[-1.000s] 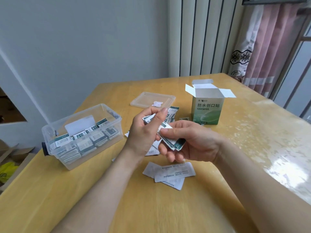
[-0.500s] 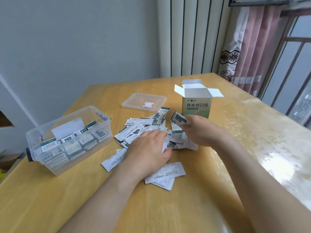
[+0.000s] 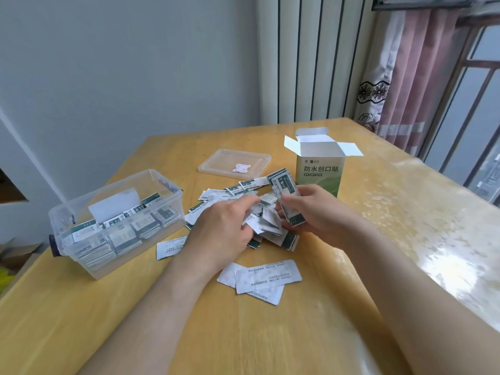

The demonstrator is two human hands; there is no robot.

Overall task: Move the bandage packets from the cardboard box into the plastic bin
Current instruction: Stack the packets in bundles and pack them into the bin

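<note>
The left hand (image 3: 224, 228) has dropped to the counter (image 3: 270, 334) and now pinches loose bandage packets (image 3: 216, 194) heaped beside the cardboard box (image 3: 319, 171), while the right hand (image 3: 313, 209) grips a small stack (image 3: 284, 190) upright, so this looks like gathering, with the plastic bin (image 3: 108, 186) still waiting.

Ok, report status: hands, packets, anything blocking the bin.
Right hand grips packet stack. Left hand pinches into packet pile on table. Plastic bin open, part filled; nothing blocks it.
</note>
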